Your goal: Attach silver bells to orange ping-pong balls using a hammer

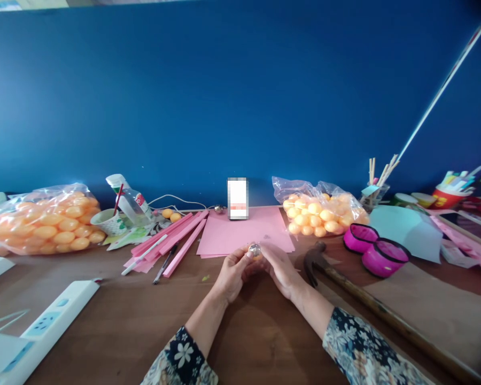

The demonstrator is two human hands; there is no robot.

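A small shiny silver ball [255, 249] with an orange tint along its lower edge sits between my hands, just above the front edge of the pink paper sheets [244, 232]. My left hand [234, 272] pinches it with thumb and fingers. My right hand [280, 270] curls around it from the other side, its fingertips partly hidden. Another silver ball [218, 209] lies at the back, left of an upright phone-like screen [238, 199] that is blurred out. To the right of my right hand rests a hammer [344, 280] with a wooden handle.
Clear bags of orange balls stand at left [44, 224] and right [320, 214]. Left are pink strips [176, 238], a pen [165, 263], a paper cup [106, 221], a bottle [130, 200] and a power strip [52, 326]. Magenta rings [385, 259] and a pen pot [451, 197] are right.
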